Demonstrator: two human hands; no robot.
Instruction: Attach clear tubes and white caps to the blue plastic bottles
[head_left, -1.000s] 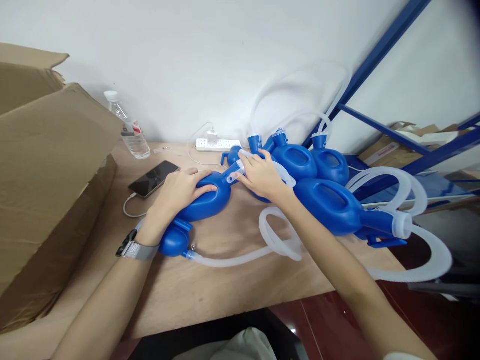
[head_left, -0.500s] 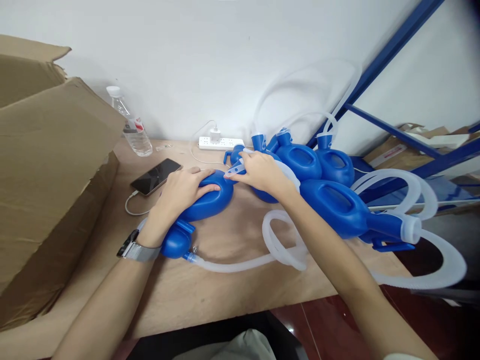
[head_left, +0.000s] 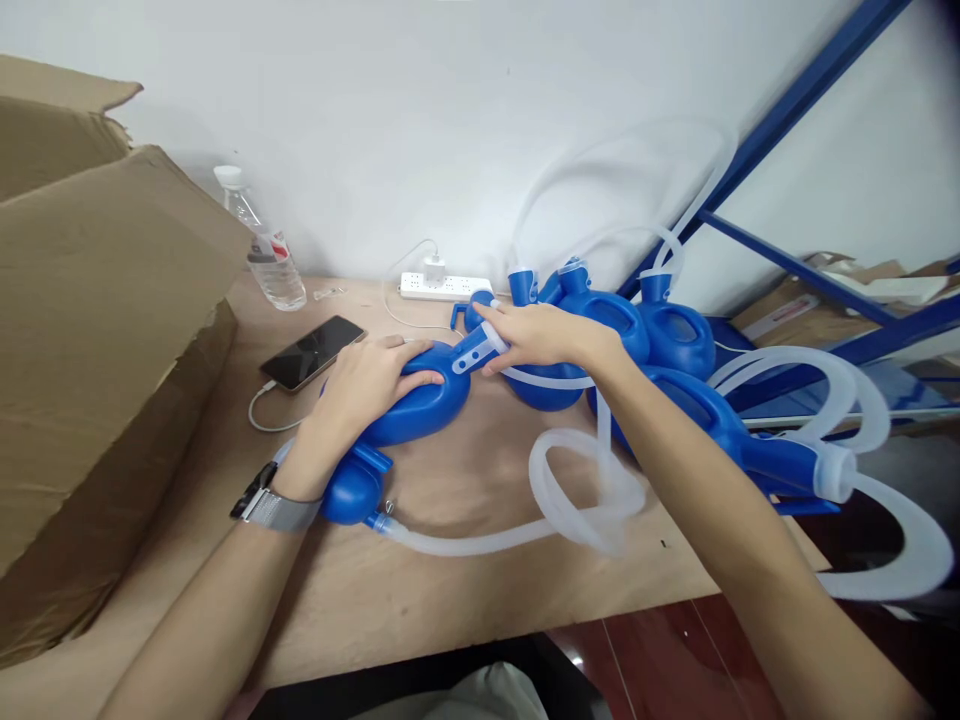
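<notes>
A blue plastic urinal bottle (head_left: pixel 431 405) lies on its side on the wooden table. My left hand (head_left: pixel 371 385) is wrapped over its body, the thumb along the near side. At the neck (head_left: pixel 471 355), my right hand (head_left: pixel 536 335) grips a translucent hose cap (head_left: pixel 493 338) at the mouth, partly hidden by its fingers. A translucent strip with holes lies along the neck. One pale hose (head_left: pixel 480 542) runs from a small blue part (head_left: pixel 352 490) below my left wrist and coils in the middle of the table.
Several more blue bottles (head_left: pixel 679 340) with pale hoses stand or lie at right. A large cardboard box (head_left: pixel 112 320) takes up the left side. Near the wall are a water bottle (head_left: pixel 277 270), a phone (head_left: pixel 315 350) on a cable and a power strip (head_left: pixel 446 287). Blue rack bars (head_left: pixel 795 265) rise at right.
My right hand has shifted slightly right, and the translucent strip now lies flat along the neck. The coiled hose has swung right. My left hand stays on the bottle.
</notes>
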